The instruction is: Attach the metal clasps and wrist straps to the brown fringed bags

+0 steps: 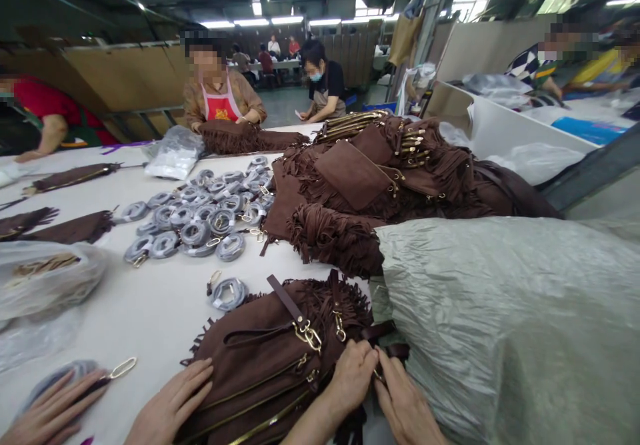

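A dark brown fringed bag [250, 345] lies in front of me with its gold zips facing up. At its right edge, my left hand [353, 375] has its fingers bent and pinched by a short brown strap [397, 350]. Close against it, my right hand [403, 395] is closed on the same strap end, where a little gold metal fitting shows. The fingertips partly cover that spot. A wrist loop [257, 335] and gold clasps [307, 335] lie on the bag. A co-worker's hand [175, 395] rests flat on the bag's left side.
The co-worker's other hand [60, 408] lies over a coiled grey strap. Several coiled straps [195, 232] cover the table's middle. Behind them is a pile of brown fringed bags [355, 175]. A large greenish plastic sheet [500, 298] fills the right side. People work across the table.
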Demonstrator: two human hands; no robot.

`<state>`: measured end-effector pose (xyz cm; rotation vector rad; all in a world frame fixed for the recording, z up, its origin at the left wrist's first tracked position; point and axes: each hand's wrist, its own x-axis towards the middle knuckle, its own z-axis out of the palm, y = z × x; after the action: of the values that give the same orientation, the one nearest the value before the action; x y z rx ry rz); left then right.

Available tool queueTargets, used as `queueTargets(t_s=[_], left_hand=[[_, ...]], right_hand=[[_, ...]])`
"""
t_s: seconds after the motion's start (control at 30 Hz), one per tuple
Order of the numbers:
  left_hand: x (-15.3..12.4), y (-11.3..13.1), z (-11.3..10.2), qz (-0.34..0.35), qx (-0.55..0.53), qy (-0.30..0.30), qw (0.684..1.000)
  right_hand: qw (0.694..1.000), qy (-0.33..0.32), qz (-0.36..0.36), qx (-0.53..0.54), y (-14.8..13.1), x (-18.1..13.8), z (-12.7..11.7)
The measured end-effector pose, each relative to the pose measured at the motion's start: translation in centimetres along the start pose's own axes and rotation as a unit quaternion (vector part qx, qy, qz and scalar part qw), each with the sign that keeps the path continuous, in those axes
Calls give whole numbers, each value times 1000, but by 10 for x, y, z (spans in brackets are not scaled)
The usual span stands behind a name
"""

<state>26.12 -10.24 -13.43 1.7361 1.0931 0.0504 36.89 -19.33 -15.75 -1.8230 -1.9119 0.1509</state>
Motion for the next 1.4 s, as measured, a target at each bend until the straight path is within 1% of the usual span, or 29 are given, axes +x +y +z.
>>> queueTargets(t_s=[0.1,0.2,0.33,0.43,0.53,0.63,0.7,0.73,0.83,0.93,1.03,1.17,1.27,1.4], left_hand=[[1,2,2,-15,11,-8,1000],[2,4,1,-36,11,-10,999],[6,2,0,-18,-15,-6,1000],[10,2,1,-14,-31,-1,999],[11,2,1,-15,-33,2,999],[6,3,-4,7,-60,2,998],[1,4,-7,17,-67,-8,998],[-2,5,-7,16,-52,-13,998],[-9,7,-5,5,33,2,999],[-10,7,1,5,55,30,998],[-8,4,3,8,22,28,999],[-5,1,1,-8,-28,30,999],[-5,0,-1,-10,-45,29,998],[-4,-2,-4,-4,-87,13,996]], right_hand=[[1000,-12,-2,11,3,-2,1],[1000,-1,17,22,7,-4,9],[1000,15,14,11,9,-3,21],[1000,14,20,6,7,-1,24],[997,-21,61,46,4,3,19],[985,-61,127,95,3,7,9],[977,-77,166,107,4,7,4],[976,-80,174,107,5,7,3],[981,-66,154,95,8,5,4],[991,-27,112,68,9,4,8],[996,-1,70,46,8,5,12],[999,-18,42,28,6,4,16],[999,15,28,4,6,2,22],[997,59,42,-13,2,-2,36]])
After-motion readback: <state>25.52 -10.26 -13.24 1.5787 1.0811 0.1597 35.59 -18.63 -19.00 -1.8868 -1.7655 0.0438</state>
